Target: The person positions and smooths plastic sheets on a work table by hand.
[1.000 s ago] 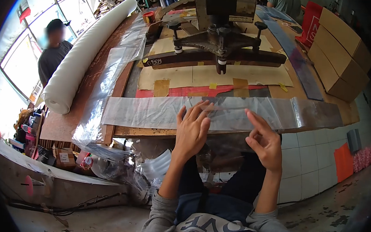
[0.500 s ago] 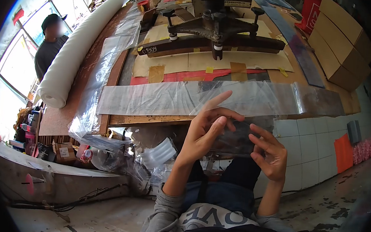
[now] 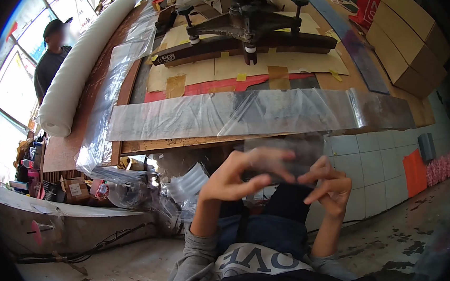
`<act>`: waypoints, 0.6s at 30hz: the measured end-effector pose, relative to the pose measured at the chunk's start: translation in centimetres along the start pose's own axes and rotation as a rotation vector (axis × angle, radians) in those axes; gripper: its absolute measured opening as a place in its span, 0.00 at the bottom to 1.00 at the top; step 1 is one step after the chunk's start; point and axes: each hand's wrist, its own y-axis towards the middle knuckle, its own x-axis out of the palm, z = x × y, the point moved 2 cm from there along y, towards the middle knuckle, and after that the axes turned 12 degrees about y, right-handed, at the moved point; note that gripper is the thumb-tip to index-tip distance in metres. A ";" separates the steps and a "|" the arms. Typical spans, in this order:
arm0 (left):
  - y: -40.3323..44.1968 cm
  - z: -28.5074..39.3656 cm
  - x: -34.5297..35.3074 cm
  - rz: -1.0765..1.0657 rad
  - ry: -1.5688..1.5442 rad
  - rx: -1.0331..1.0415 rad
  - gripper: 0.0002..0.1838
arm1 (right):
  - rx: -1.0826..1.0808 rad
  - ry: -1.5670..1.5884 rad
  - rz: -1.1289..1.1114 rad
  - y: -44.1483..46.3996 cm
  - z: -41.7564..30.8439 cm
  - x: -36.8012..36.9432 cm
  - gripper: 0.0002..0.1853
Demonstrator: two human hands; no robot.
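A small piece of clear plastic film [image 3: 288, 144] is raised in front of my body, just beyond my fingers. My right hand [image 3: 331, 185] has its fingers curled and its tips pinched at the film's lower right part. My left hand [image 3: 241, 174] is beside the film's lower left, its thumb and fingers spread apart and partly blurred by motion. Behind the film, a long strip of clear plastic sheet [image 3: 179, 117] lies along the near edge of the worktable [image 3: 161, 145].
A dark metal press head [image 3: 246, 34] stands over cardboard on the table. At the left lie a white foam roll [image 3: 91, 61] and more plastic film; a person [image 3: 54, 56] stands beyond. Cardboard boxes [image 3: 409, 46] are at the right. Crumpled plastic [image 3: 190, 182] is under the table edge.
The film has moved up and away from my lap. My left hand has turned flatter, its fingers swinging to the right and its thumb spreading. The view has shifted slightly.
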 end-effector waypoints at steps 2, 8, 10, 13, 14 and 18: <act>-0.6 0.7 -0.8 -0.238 0.239 0.211 0.31 | -0.062 0.133 0.065 -0.3 -0.2 -0.6 0.06; -5.7 2.9 -7.4 0.250 0.627 -0.160 0.29 | -0.023 -0.289 0.320 -0.2 -2.2 -7.1 0.04; -6.7 3.1 -11.0 0.500 1.121 -0.320 0.15 | 0.088 -0.505 0.371 0.9 -2.7 -9.5 0.05; -10.0 2.1 -17.3 0.601 1.512 -0.422 0.17 | 0.133 -0.839 0.317 3.6 -1.9 -12.7 0.06; -11.0 1.6 -19.2 0.583 1.592 -0.478 0.19 | 0.139 -0.956 0.289 4.4 -1.5 -13.6 0.07; -12.8 0.2 -22.2 0.566 1.725 -0.920 0.25 | 0.209 -1.123 0.161 6.6 1.1 -16.0 0.10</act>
